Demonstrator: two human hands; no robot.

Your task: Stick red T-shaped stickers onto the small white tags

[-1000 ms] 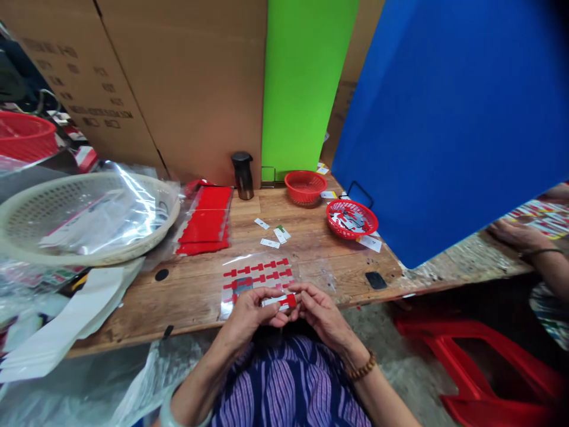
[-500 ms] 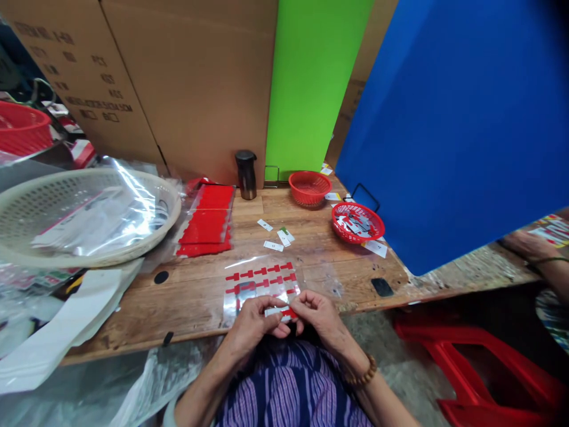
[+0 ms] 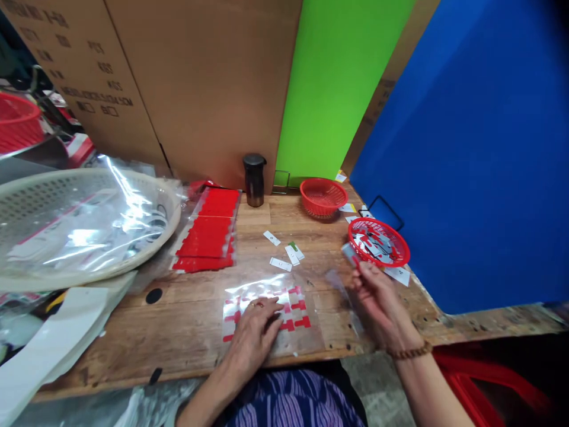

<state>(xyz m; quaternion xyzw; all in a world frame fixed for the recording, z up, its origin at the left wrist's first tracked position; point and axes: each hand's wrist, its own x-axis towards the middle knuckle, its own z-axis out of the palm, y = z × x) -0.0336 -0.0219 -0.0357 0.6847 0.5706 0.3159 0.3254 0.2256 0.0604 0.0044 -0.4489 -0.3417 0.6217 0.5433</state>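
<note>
My left hand (image 3: pixel 258 329) lies on a clear plastic sheet (image 3: pixel 313 338) that carries rows of red T-shaped stickers (image 3: pixel 303 322). Its fingers are stretched loosely over the sheet, gripping nothing. My right hand (image 3: pixel 377 299) is raised to the right of the sheet, thumb and fingers pinched on a small greyish tag with a red end (image 3: pixel 349 254). This tag is at the left rim of a red basket (image 3: pixel 402 255) filled with white, grey and red pieces. The tag is slightly blurred, so its print cannot be read.
Loose white tags (image 3: pixel 281 264) lie mid-table. Behind them are another red basket (image 3: pixel 323 198) and a dark flask (image 3: pixel 255 181). Red sticker sheets (image 3: pixel 207 234) and a large cream basket (image 3: pixel 164 252) are at left. Cardboard (image 3: pixel 213 89), green (image 3: pixel 329 89) and blue panels (image 3: pixel 489 160) stand behind.
My right hand has moved from beside my left hand to the red basket on the right, carrying the small tag. My left hand has settled onto the sticker sheet. The view has shifted slightly.
</note>
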